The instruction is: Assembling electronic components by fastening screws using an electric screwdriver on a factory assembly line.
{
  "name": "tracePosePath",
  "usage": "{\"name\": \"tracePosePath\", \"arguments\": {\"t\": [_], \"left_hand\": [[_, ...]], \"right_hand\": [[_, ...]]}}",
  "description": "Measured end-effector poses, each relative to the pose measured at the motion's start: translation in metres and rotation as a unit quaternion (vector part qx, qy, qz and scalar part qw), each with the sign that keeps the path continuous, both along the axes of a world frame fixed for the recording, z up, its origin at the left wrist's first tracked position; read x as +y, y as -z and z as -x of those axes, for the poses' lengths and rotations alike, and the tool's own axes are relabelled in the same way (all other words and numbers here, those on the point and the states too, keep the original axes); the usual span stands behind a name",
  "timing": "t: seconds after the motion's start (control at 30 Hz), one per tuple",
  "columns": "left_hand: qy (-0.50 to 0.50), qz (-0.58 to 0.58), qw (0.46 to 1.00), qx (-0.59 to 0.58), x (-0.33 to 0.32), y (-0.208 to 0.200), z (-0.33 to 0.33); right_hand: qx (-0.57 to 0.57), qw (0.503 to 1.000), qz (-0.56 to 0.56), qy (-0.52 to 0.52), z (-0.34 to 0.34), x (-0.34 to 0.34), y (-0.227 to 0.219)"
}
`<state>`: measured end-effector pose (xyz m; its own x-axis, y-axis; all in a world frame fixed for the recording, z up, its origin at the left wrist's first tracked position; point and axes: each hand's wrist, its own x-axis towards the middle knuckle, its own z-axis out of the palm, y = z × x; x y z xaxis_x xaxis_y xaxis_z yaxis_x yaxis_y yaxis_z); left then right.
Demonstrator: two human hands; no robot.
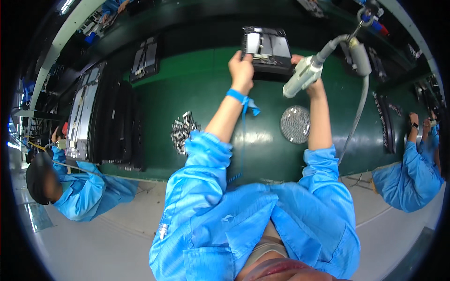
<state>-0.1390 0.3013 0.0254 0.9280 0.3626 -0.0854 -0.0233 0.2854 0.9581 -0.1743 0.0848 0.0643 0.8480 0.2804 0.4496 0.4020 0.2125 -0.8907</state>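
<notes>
At the far middle of the bench, a flat black electronic unit (268, 60) with silver plates and a white rectangle on top is held between my hands. My left hand (241, 72) grips its left near corner, the thumb on top; a blue wrist strap (237, 96) with a cord circles that wrist. My right hand (316, 87) is at the unit's right edge, a finger or thumb against it. Most of that hand is hidden behind a pale electric screwdriver (302, 77), which hangs tilted on a grey cable.
Stacked black units (84, 112) stand at left, with another unit (145, 58) beyond. A pile of small metal parts (183, 132) and a round dish of tiny pieces (295, 124) lie nearer. Black strips (384, 122) lie at right. Co-workers sit left (89, 192) and right (408, 173).
</notes>
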Motion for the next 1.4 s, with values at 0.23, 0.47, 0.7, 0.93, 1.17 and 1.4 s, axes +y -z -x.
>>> {"name": "tracePosePath", "arguments": {"t": [0.23,0.47,0.7,0.93,1.17,1.4], "left_hand": [[0.025,0.076,0.996,-0.050,0.076,-0.038,0.213],[0.048,0.015,0.998,0.043,0.056,-0.018,0.329],[0.086,-0.341,0.934,0.058,0.049,-0.014,0.358],[0.097,-0.454,0.886,-0.006,0.071,-0.008,0.319],[0.104,-0.449,0.886,-0.046,0.077,-0.006,0.279],[0.093,-0.455,0.884,-0.044,0.078,-0.004,0.277]], "right_hand": [[-0.012,1.000,0.007,0.000,0.094,0.033,-0.052],[-0.065,0.993,-0.035,-0.097,0.118,0.038,-0.043],[-0.075,0.989,-0.088,0.095,0.133,0.010,-0.019],[-0.105,0.965,-0.108,0.213,0.132,-0.008,0.013],[-0.078,0.972,-0.107,0.193,0.125,0.007,0.021],[-0.090,0.966,-0.089,0.225,0.119,0.005,0.022]]}}
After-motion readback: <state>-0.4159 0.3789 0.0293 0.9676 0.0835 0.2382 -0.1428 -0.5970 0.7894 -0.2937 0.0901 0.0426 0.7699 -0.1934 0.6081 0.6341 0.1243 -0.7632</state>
